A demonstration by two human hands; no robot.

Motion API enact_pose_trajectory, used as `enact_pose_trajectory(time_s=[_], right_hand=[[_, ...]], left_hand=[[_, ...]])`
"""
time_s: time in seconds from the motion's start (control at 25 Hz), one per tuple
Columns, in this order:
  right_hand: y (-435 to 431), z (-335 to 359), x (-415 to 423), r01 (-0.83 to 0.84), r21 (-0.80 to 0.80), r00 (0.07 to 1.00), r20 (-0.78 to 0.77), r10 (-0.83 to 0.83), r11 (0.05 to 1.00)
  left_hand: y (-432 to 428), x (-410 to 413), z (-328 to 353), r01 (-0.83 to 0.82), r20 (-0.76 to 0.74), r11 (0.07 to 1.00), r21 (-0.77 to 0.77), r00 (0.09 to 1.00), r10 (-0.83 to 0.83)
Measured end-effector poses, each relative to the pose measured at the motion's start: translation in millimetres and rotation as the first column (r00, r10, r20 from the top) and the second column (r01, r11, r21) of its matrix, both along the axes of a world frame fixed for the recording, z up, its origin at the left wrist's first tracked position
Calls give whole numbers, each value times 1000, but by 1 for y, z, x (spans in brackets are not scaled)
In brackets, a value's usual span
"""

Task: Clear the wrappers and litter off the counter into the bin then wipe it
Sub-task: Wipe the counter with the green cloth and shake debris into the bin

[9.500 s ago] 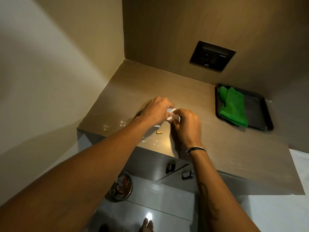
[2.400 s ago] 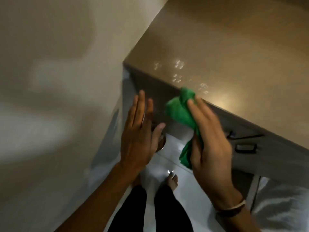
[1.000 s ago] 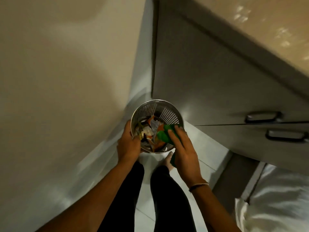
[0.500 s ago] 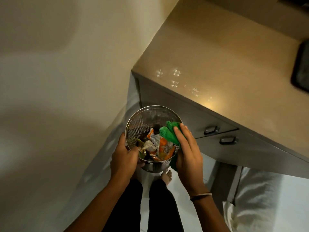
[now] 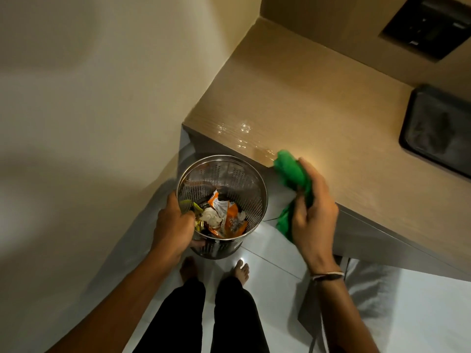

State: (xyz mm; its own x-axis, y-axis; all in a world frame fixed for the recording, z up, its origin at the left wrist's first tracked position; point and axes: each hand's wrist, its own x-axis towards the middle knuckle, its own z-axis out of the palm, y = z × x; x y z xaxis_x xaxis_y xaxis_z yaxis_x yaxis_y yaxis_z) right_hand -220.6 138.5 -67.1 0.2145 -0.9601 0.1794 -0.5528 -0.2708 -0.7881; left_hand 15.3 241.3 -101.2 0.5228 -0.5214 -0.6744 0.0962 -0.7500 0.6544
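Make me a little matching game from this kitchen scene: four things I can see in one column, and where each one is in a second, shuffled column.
Things:
1. green cloth
2. metal bin
3. black tray
4. wrappers

Places:
A. inside the bin
B. on the counter, at the right edge of the view
C. gripped at its rim by the left hand
D. held in the right hand

Pairs: 1-D, 2-C, 3-B, 4-A

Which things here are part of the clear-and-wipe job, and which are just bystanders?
In the job:
- perforated metal bin, held by the left hand
- wrappers inside the bin
- green cloth, gripped by the right hand
- counter, small specks near its front corner

Just there:
- black tray on the counter
- wall switch panel
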Motion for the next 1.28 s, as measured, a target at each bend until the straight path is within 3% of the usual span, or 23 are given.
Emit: enact_pose_trajectory(time_s=[0.16,0.28,0.36,0.52,0.64,0.76,0.96,1.12,1.2,1.28], right_hand=[[-67,10,-25,242,-70,967,-68,-246,968],[-96,-4,-15,288,51,925,-273,-265,956],[-104,-17,0,325,34,875,-390,-286,945],[-111,-25,22,339,21,876,-372,-308,940],[-105,-26,49,190,81,936,-317,-156,978],[-95,-26,85,-61,96,965,-248,83,994],[-66,-20,98,-414,80,878,-227,421,907],[-19,-17,90,-636,195,730,-161,664,746],[-8,-11,89,-658,220,722,-86,686,720],[-10,-2,87,-601,232,792,46,608,765]], left_hand=[[-3,10,8,17,2,1000,-11,1000,-17],[-3,12,10,36,1,999,-22,999,-36],[-6,12,10,47,0,999,-21,999,-47],[-9,12,12,110,39,994,-27,993,-109],[-11,13,15,94,6,995,-39,996,-93],[-15,18,19,65,-32,998,-15,997,-65],[-18,26,25,25,-95,1000,0,995,-25],[-19,30,27,26,-133,1000,-14,991,-28],[-19,34,27,50,-111,998,-22,992,-53],[-19,40,26,49,-91,998,-26,995,-51]])
